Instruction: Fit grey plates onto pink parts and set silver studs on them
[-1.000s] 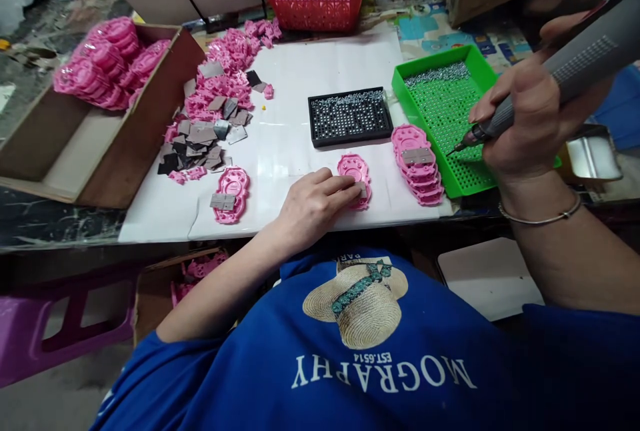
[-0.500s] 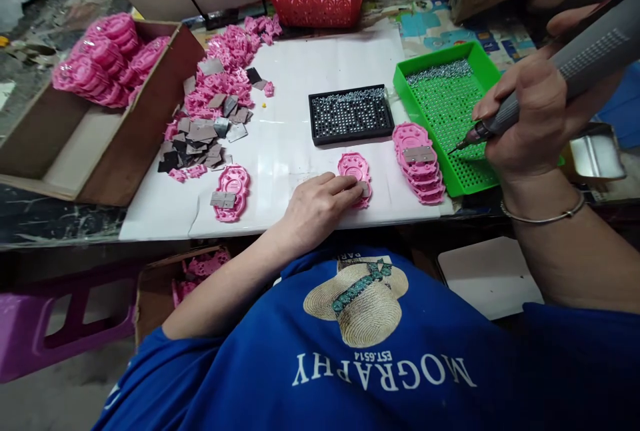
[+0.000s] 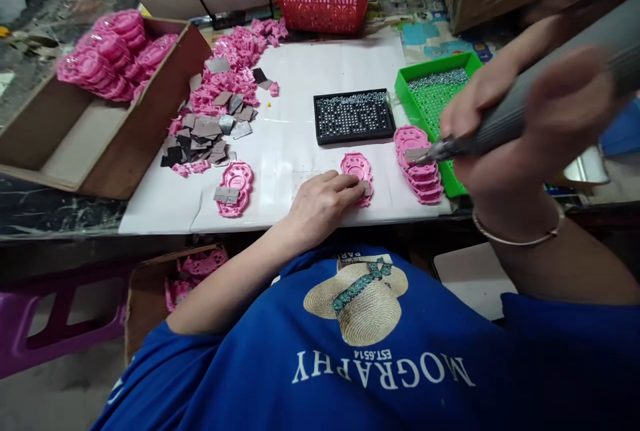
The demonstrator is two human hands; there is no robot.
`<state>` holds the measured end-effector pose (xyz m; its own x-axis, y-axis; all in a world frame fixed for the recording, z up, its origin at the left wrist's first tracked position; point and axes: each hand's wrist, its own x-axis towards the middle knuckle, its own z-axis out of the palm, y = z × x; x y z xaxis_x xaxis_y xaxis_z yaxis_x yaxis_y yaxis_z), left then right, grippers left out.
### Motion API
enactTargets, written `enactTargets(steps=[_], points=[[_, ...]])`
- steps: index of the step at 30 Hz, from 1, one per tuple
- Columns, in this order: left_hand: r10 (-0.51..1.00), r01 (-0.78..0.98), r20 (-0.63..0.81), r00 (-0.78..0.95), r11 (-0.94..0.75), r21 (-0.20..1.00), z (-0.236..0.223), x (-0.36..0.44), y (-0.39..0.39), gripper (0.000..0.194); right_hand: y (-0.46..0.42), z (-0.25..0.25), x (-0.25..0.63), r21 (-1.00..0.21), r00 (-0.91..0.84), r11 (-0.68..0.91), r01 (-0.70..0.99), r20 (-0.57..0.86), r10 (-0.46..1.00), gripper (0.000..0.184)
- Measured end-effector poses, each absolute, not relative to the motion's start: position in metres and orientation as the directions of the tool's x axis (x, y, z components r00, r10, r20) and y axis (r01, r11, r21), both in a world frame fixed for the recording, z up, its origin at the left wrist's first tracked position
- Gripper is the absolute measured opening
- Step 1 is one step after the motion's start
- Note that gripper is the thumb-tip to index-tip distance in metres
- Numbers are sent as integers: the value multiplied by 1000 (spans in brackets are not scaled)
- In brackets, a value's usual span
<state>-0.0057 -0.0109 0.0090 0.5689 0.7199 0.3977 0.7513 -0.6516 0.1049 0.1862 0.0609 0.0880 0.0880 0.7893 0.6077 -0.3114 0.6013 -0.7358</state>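
Observation:
My left hand point(image 3: 323, 203) is closed on the lower edge of a pink plastic casing point(image 3: 357, 163) lying on the white sheet. Its fingertips press a small grey metal plate point(image 3: 367, 188) against the casing and partly cover it. My right hand point(image 3: 520, 131) grips a grey electric screwdriver point(image 3: 505, 121), slanted down to the left, blurred by motion. The bit's tip appears over a stack of pink casings point(image 3: 424, 181); whether it touches them I cannot tell. A grey plate lies on the top casing. Another pink casing point(image 3: 243, 178) with a grey plate point(image 3: 226, 195) lies left of my left hand.
Behind the casings are a black screw tray point(image 3: 353, 134) and a green screw tray point(image 3: 407, 94). Pink parts point(image 3: 240, 51) and loose grey plates point(image 3: 206, 127) are heaped left, beside a cardboard box point(image 3: 150, 108) of bagged pink pieces. A red basket point(image 3: 327, 8) stands at the back.
My right hand has carried the screwdriver left and forward from over the green tray to the casing stack. My left hand stays on its casing; the whole view has shifted slightly.

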Motion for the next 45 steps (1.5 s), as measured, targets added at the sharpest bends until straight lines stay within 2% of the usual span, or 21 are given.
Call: enactTargets(steps=[2, 3, 6, 9, 14, 22, 26, 38, 45], points=[[723, 752, 391, 570, -651, 106, 9, -6, -11, 20, 56, 81, 166, -651, 3, 659, -378, 711, 704, 15], [723, 753, 389, 571, -650, 103, 9, -5, -10, 21, 56, 76, 159, -623, -2, 669, -404, 732, 681, 20], [713, 752, 404, 573, -654, 88, 9, -5, -10, 21, 58, 61, 148, -664, -47, 627, -407, 701, 712, 33], [709, 747, 414, 572, -658, 94, 9, -5, -9, 22, 62, 53, 146, -713, -44, 578, -397, 644, 764, 36], [719, 743, 402, 567, -657, 127, 9, -5, -9, 23, 64, 49, 144, -663, -57, 572, -482, 675, 735, 37], [714, 735, 414, 565, -663, 142, 8, -6, -9, 21, 66, 42, 144, -665, -95, 566, -488, 685, 722, 36], [717, 733, 423, 554, -661, 161, 7, -6, -9, 21, 66, 43, 144, -674, -115, 612, -413, 705, 700, 35], [698, 657, 496, 517, -695, 293, 0, -6, -6, 20, 61, 42, 142, -744, -136, 590, -315, 650, 748, 40], [709, 663, 477, 519, -686, 300, -1, -6, -5, 21, 62, 38, 139, -745, -150, 566, -352, 642, 752, 37]])
